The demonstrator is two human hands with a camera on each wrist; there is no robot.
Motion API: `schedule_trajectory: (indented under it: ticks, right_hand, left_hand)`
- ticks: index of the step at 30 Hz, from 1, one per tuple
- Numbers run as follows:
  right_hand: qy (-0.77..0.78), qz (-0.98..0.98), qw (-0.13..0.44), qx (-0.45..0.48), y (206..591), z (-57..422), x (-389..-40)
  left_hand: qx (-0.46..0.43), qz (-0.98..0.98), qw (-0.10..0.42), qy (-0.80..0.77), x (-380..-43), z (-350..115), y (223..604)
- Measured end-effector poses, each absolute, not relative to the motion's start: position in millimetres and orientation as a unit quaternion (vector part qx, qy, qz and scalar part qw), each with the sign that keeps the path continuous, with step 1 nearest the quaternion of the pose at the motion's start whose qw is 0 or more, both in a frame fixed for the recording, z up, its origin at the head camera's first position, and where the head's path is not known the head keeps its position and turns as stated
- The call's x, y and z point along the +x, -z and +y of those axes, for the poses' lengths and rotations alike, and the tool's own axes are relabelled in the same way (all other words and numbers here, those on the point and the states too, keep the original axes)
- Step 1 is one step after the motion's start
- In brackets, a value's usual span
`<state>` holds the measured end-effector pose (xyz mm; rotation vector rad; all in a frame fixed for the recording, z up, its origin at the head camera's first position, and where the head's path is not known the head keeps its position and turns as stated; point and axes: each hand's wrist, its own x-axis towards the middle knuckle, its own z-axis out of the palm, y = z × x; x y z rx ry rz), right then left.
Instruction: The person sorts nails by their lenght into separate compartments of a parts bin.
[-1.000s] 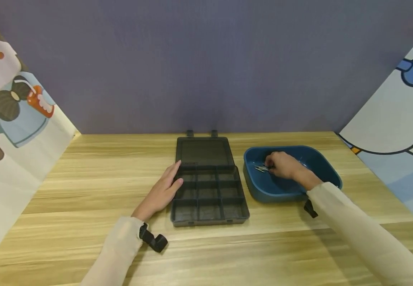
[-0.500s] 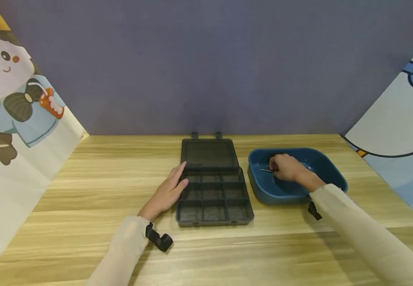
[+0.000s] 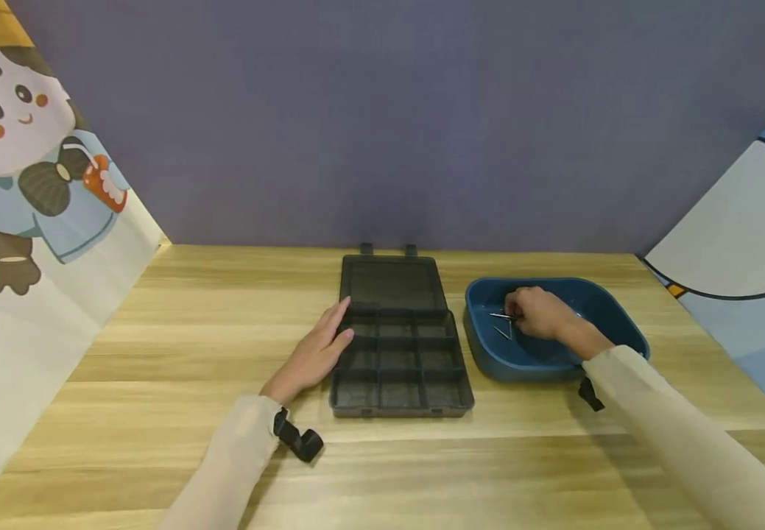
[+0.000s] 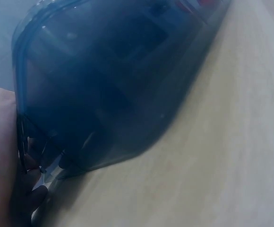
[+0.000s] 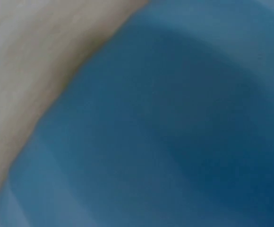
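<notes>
My left hand [image 3: 312, 359] lies along the left edge of a dark translucent compartment box [image 3: 400, 411], its fingers fairly straight. The box's lid [image 3: 394, 283] is folded back behind it, and the compartments look bare. From the left wrist, the box wall [image 4: 104, 85] fills much of the view, with the hand at its left side. Inside a blue plastic basin [image 3: 521, 370], my right hand [image 3: 541, 315] is curled, fingertips pinching at thin metal pieces [image 3: 503, 316] like nails. Two more thin pieces lie just below. The right wrist view shows only the blurred basin wall [image 5: 127, 118].
Both containers stand on a wood-grain table [image 3: 223, 294], with a gap between them. A grey-purple panel [image 3: 409, 132] rises behind. Cartoon-printed panels [image 3: 57, 184] flank the sides. Black straps with a small device [image 3: 299, 436] hang at the wrists.
The view has shifted slightly, moving everything a little rightward. The bundled metal pieces by the right fingertips are now spread apart, with a separate one lying below. The left hand stays at the box.
</notes>
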<state>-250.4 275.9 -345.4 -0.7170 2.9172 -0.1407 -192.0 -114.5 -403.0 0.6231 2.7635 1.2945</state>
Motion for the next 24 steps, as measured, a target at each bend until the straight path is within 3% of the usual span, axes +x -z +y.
schedule_trajectory:
  ticks: [24]
  right_hand:
    - [0.071, 0.961, 0.050, -0.263, 346.8, 272.6, -251.6]
  left_hand:
    - [0.202, 0.886, 0.013, -0.418, -192.6, -114.2, 402.1]
